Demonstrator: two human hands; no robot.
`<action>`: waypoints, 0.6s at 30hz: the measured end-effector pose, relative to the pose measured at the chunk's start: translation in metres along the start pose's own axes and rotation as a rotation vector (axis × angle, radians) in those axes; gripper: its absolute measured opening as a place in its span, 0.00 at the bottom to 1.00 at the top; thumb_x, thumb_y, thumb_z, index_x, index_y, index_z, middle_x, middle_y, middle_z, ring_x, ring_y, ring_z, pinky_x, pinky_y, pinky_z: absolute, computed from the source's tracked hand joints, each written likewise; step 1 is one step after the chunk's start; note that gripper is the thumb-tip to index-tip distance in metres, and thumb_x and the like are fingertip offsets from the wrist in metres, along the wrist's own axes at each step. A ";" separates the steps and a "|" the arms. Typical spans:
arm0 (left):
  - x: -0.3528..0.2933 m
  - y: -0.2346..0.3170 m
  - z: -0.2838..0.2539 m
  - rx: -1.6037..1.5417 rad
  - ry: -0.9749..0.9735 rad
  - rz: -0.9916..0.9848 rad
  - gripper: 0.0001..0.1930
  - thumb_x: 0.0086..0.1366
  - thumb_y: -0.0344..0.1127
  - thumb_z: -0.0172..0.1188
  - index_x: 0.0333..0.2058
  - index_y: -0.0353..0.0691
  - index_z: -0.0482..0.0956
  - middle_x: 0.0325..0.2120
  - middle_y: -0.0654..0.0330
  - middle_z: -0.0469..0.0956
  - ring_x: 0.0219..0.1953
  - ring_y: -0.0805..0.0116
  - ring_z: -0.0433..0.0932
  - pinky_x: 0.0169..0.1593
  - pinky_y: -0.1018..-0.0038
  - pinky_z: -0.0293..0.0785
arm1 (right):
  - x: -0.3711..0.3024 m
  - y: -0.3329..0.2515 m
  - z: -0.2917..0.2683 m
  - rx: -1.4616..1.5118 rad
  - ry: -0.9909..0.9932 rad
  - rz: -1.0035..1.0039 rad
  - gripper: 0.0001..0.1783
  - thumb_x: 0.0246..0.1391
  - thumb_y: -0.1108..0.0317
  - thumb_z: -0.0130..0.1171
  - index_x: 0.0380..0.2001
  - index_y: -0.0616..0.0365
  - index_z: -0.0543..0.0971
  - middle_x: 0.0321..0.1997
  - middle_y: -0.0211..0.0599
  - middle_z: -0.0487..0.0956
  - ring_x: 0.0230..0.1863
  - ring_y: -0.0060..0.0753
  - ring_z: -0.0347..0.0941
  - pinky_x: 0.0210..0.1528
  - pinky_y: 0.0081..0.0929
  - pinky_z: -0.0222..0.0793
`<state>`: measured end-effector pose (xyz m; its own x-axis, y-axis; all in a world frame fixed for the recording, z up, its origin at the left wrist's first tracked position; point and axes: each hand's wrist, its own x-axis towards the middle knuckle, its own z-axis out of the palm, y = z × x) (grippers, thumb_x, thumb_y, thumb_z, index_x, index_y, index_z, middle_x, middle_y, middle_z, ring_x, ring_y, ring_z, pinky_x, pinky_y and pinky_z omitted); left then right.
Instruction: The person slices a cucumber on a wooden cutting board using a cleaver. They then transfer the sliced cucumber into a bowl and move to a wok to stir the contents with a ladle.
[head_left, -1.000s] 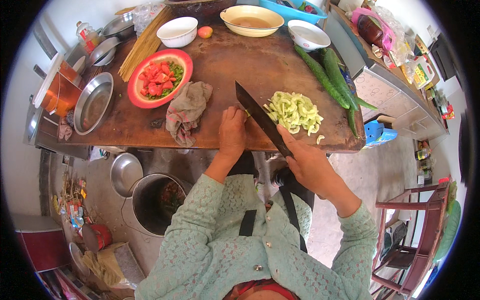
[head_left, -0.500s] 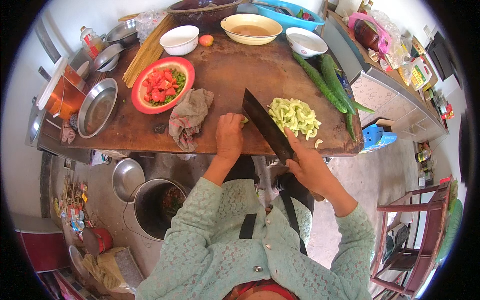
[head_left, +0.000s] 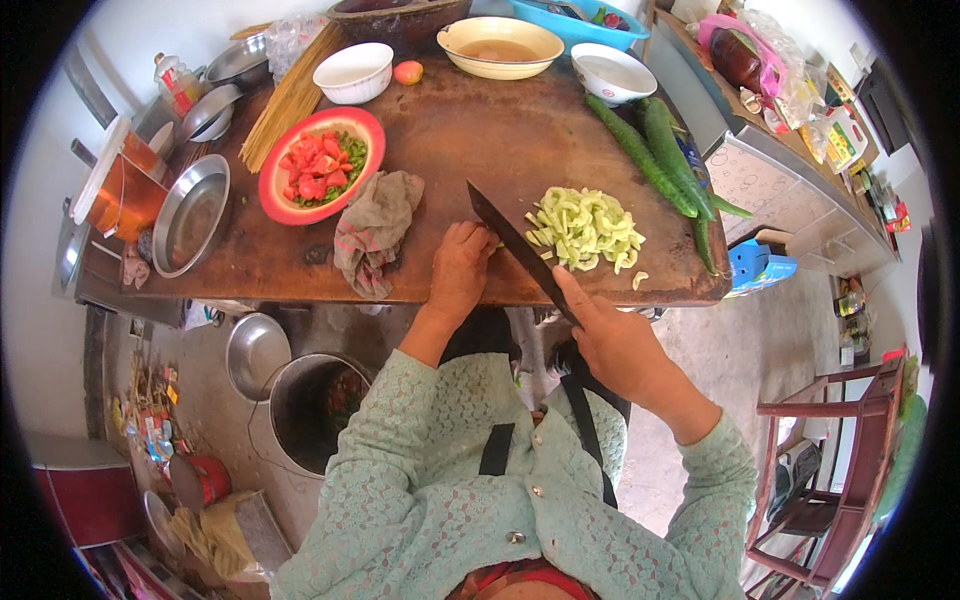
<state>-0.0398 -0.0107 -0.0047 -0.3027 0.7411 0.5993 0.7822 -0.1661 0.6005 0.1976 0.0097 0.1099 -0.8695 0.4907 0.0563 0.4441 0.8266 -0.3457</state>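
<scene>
My right hand grips a dark-bladed cleaver, its blade slanting away to the far left above the wooden tabletop. Close to the left of the blade, my left hand has its fingers curled down on a small pale-green piece, mostly hidden, that looks like the end of a peeled cucumber. Right of the blade lies a heap of pale-green cucumber slices, with one slice apart near the front edge. A crumpled grey cloth rests to the left of my left hand.
Several whole cucumbers lie at the right. A red-rimmed plate holds chopped tomato and green bits. White bowls, a tomato and a cream basin stand at the back. Below the table is a dark bucket.
The cleaver has shifted left toward my left hand and its blade now shows narrower, more edge-on. My right hand has moved slightly left and nearer with it. My left hand stays almost in place.
</scene>
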 end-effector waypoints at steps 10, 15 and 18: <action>0.000 0.002 0.000 0.039 0.032 -0.018 0.10 0.48 0.17 0.56 0.30 0.38 0.76 0.29 0.55 0.74 0.36 0.51 0.72 0.39 0.60 0.70 | 0.011 -0.002 0.018 -0.239 -0.032 -0.049 0.47 0.45 0.77 0.53 0.69 0.53 0.48 0.30 0.48 0.72 0.21 0.47 0.73 0.21 0.41 0.70; -0.002 -0.003 0.000 0.022 0.038 0.003 0.09 0.48 0.18 0.57 0.29 0.38 0.76 0.30 0.56 0.74 0.37 0.52 0.73 0.39 0.61 0.71 | 0.008 0.002 0.013 -0.271 -0.006 -0.070 0.47 0.45 0.78 0.53 0.69 0.51 0.49 0.30 0.46 0.72 0.22 0.47 0.73 0.21 0.40 0.69; -0.004 -0.004 0.002 0.009 0.045 0.003 0.08 0.49 0.19 0.57 0.29 0.39 0.76 0.31 0.56 0.75 0.38 0.53 0.74 0.39 0.62 0.71 | 0.001 0.001 0.003 -0.195 -0.018 0.039 0.44 0.47 0.77 0.53 0.68 0.49 0.51 0.31 0.43 0.72 0.24 0.48 0.71 0.24 0.41 0.69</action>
<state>-0.0411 -0.0118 -0.0106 -0.3239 0.7108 0.6244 0.7878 -0.1629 0.5940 0.1965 0.0104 0.1063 -0.8538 0.5199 0.0287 0.5095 0.8456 -0.1595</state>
